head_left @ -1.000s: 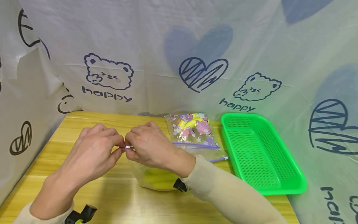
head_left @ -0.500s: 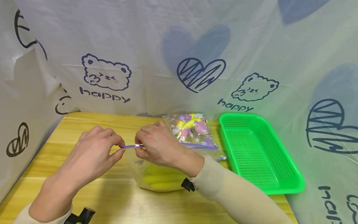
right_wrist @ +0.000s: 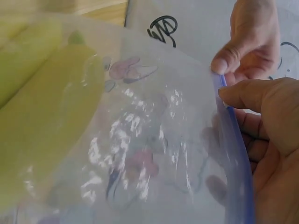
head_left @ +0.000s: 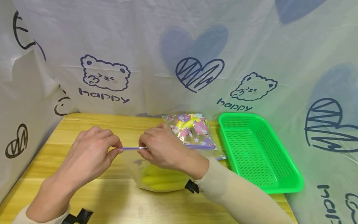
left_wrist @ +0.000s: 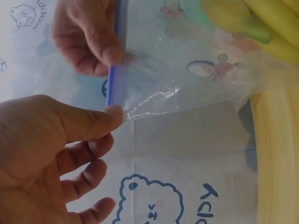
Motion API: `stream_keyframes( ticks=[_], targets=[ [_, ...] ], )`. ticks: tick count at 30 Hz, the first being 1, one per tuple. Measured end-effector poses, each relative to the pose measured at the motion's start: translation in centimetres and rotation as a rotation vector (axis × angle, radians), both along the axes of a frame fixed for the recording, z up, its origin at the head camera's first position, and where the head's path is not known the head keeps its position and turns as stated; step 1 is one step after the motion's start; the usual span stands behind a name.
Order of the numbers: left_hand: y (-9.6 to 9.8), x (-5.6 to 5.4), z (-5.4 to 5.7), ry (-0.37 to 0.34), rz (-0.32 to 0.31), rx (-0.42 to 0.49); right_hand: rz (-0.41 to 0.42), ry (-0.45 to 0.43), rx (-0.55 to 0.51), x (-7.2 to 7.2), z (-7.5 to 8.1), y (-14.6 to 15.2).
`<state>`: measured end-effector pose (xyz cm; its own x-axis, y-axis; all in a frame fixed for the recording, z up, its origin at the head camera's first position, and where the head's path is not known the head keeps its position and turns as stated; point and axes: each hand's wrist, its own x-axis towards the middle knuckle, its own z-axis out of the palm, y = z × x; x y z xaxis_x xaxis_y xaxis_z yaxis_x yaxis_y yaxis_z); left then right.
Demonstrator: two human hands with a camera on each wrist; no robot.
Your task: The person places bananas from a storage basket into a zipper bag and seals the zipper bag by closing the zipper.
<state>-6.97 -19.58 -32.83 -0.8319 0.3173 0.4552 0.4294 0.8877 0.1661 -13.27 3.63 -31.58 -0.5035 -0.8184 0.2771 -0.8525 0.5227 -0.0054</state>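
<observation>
My left hand (head_left: 93, 151) pinches the left corner of a clear zip bag (left_wrist: 159, 88) between thumb and forefinger, its other fingers loosely bent in the left wrist view. Several yellow bananas (head_left: 162, 180) lie inside the bag, low over the table. A purple zip strip (head_left: 129, 148) stretches level between both hands. On it sits a small white slider (head_left: 142, 147), gripped by the thumb and fingers of my right hand (head_left: 163, 147). The bag's right part is hidden behind that hand and forearm.
Behind, a second printed zip bag (head_left: 197, 132) with yellow contents lies on the wooden table (head_left: 84, 124). To the right stands a green perforated basket (head_left: 292, 185). White cloth (head_left: 151, 46) with bear and heart drawings hangs around the table.
My right hand has slid rightward along the zip with the slider, away from my left hand, baring more purple strip between them. My left hand keeps its hold on the corner.
</observation>
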Motion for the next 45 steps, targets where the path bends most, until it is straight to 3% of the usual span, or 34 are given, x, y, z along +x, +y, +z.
stream_keyframes(
  ticks=[9,17,24,29,45],
  targets=[
    [-0.6,0.2,-0.3,-0.03,0.018,0.009,0.005,-0.013,-0.023,-0.5,0.2,4.4],
    [-1.2,0.3,-0.3,-0.048,0.028,0.01,-0.04,-0.038,0.003,-0.5,0.9,9.1],
    [-1.5,0.4,-0.3,-0.029,0.024,0.008,-0.022,0.011,-0.062,-0.8,0.5,12.6],
    [-1.9,0.3,-0.4,-0.025,0.029,0.002,-0.004,-0.018,-0.123,-1.3,-0.1,14.5],
    [-1.7,0.6,-0.2,-0.022,0.032,-0.007,0.01,-0.04,-0.188,-1.6,-1.1,16.0]
  ],
)
